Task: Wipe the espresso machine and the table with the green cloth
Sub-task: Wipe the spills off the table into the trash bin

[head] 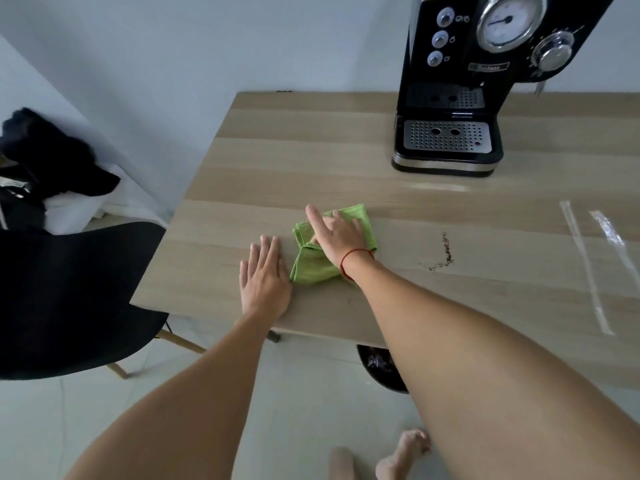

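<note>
A folded green cloth (311, 265) lies on the light wooden table (346, 161) near its front left corner. My right hand (334, 237) presses down on the cloth, fingers spread, thumb tucked at the cloth's left edge, a red string around the wrist. My left hand (265, 275) rests flat on the table just left of the cloth, holding nothing. The black espresso machine (467, 81), with a round gauge, silver buttons and a perforated drip tray, stands at the back right of the table, well away from both hands.
Dark crumbs or a stain (445, 252) mark the table right of the cloth. Two clear tape strips (588, 258) lie at the right. A black chair (69, 299) stands left of the table; a dark bin (381, 368) sits beneath it. Black clothing (45, 157) is piled at far left.
</note>
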